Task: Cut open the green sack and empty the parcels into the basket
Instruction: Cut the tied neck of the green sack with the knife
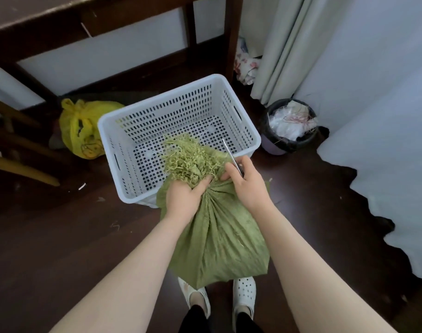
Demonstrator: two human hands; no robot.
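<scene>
Green woven sack (217,236), neck gathered and frayed, stands lower centre against the white perforated plastic basket (157,99). Left hand (183,195) clenches the neck; right hand (246,186) curls round steel scissors (230,155). Hazard: the blades sit just beside the gripping hand, and a slip could nick it.

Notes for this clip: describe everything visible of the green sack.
The green sack looks like woven olive plastic cloth, creased and full-bodied. It stands on the dark floor before the person's shoes, leaning toward the white basket, its frayed top spilling over the near rim. The neck is bunched shut. The left hand grips it, and the right hand, holding scissors, touches it with its fingertips. No cut shows.
</scene>
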